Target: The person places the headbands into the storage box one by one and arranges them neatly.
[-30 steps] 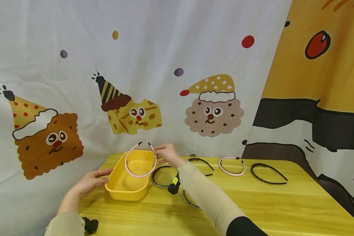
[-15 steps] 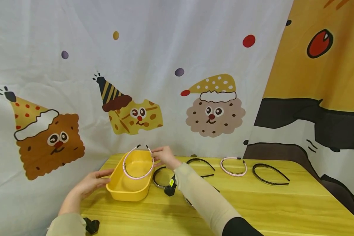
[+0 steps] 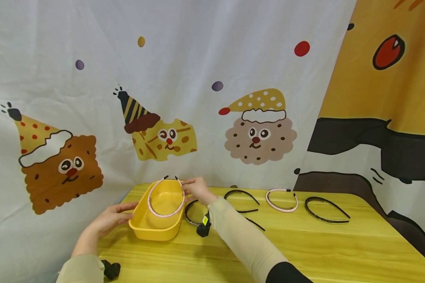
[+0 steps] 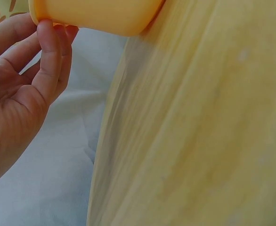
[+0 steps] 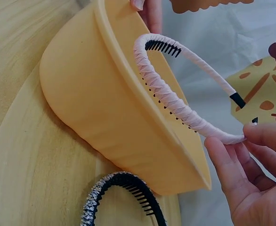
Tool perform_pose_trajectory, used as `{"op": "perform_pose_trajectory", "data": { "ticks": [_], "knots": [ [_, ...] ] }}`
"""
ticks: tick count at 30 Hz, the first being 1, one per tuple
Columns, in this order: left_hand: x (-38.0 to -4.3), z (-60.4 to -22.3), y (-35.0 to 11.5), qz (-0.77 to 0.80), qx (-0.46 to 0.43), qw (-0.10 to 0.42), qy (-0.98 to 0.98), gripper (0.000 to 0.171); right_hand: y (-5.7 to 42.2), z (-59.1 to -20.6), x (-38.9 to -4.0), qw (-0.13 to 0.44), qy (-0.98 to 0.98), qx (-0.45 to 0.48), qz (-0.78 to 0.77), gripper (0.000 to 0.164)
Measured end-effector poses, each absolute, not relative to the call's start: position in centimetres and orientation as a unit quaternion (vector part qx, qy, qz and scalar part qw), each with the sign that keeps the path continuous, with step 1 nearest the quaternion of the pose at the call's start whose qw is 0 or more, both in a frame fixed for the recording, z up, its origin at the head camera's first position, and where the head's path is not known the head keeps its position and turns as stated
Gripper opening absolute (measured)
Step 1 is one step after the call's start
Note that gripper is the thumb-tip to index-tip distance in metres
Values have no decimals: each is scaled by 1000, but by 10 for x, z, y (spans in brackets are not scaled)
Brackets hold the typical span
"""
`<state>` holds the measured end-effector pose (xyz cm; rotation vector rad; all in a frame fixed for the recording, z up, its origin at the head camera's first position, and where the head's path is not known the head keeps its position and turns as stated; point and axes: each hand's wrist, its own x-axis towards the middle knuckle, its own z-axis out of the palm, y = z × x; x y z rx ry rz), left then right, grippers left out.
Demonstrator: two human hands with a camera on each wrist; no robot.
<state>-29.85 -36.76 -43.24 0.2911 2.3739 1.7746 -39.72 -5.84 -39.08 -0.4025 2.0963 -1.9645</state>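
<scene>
A yellow plastic basin (image 3: 155, 234) stands at the left of the table. My left hand (image 3: 110, 221) holds its left rim, fingertips at the edge in the left wrist view. With thumb and fingers, my right hand (image 3: 199, 190) pinches one arm of a pink wrapped headband (image 5: 164, 94) that has black comb teeth inside. The headband hangs over the basin's opening, curved part down and both black tips up. Just right of the basin lies a black headband with a sparkly band (image 5: 92, 200), partly hidden by my right hand and wrist in the head view.
Farther right on the wood-patterned table (image 3: 326, 247) lie a black headband (image 3: 249, 193), another pink headband (image 3: 281, 210) and a dark headband (image 3: 313, 214). My right forearm covers most of another headband (image 3: 255, 224). A printed cloth (image 3: 205, 59) hangs behind the table.
The pink headband and my right hand have moved slightly left and down over the basin. My left hand keeps its place at the rim.
</scene>
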Motion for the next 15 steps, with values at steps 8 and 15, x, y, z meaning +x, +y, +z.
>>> {"op": "perform_pose_trajectory", "data": {
  "ticks": [8,15],
  "knots": [
    [-298,-431,-368,594,98,85,794,61,-63,-393,-395,119,719,-138,-671,24],
    [-295,-429,-367,589,109,77,797,61,-68,-396,-394,122,717,-139,-672,23]
  ]
}}
